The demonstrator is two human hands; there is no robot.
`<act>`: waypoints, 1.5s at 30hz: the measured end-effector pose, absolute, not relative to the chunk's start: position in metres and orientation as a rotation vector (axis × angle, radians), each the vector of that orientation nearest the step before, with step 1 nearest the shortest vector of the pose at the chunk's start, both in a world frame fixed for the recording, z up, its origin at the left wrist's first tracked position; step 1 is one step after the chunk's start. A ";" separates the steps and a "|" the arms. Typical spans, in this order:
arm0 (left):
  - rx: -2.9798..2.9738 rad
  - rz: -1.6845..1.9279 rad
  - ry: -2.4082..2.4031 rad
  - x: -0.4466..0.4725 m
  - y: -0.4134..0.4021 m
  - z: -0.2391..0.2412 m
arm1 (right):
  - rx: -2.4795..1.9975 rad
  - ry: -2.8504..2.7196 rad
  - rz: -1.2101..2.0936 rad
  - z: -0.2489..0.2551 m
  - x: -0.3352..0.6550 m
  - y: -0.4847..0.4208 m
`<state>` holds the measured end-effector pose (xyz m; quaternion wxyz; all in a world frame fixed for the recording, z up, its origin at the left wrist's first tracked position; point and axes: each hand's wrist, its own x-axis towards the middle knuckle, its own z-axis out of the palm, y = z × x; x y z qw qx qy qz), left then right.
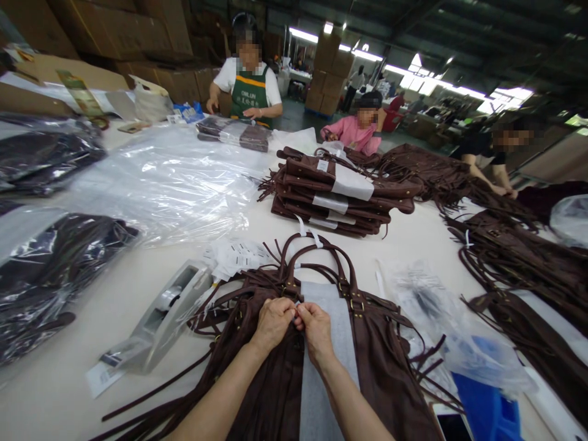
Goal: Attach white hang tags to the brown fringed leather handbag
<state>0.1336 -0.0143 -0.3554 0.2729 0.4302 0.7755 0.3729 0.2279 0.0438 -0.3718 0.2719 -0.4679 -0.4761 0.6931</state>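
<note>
A dark brown fringed handbag [376, 361] lay flat at lower centre of the frame, handles [316, 257] looped toward the upper frame, with a grey paper strip [321, 367] lying lengthwise across its middle.

Large warehouse-type hall; dark ceiling [459, 24] with exposed beams; strip lights [303, 35] run along it, and daylight enters through bright windows [505, 95] at far right; long pale work table [82, 306] fills the foreground; stacked cardboard boxes [114, 30] form a wall at upper left; a second box stack [328, 73] stands mid-hall on the grey floor [294, 116]; three seated people work at the table's far side; more figures, small and indistinct, stand beyond.
</note>
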 end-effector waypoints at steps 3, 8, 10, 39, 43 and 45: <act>1.135 1.003 2.092 0.134 -0.014 -0.352 | -1.251 -1.267 1.882 -0.371 0.230 0.044; 1.188 0.924 2.109 0.133 -0.014 -0.348 | -1.225 -1.271 1.950 -0.369 0.234 0.047; 1.200 0.897 2.125 0.133 -0.014 -0.349 | -1.229 -1.270 1.962 -0.369 0.234 0.048; 1.266 0.982 2.065 0.131 -0.021 -0.357 | -1.145 -1.436 1.867 -0.363 0.245 0.046; 1.249 1.036 2.041 0.131 -0.024 -0.356 | -1.125 -1.500 1.791 -0.364 0.251 0.043; 1.241 1.053 2.031 0.131 -0.025 -0.356 | -1.133 -1.555 1.731 -0.366 0.252 0.042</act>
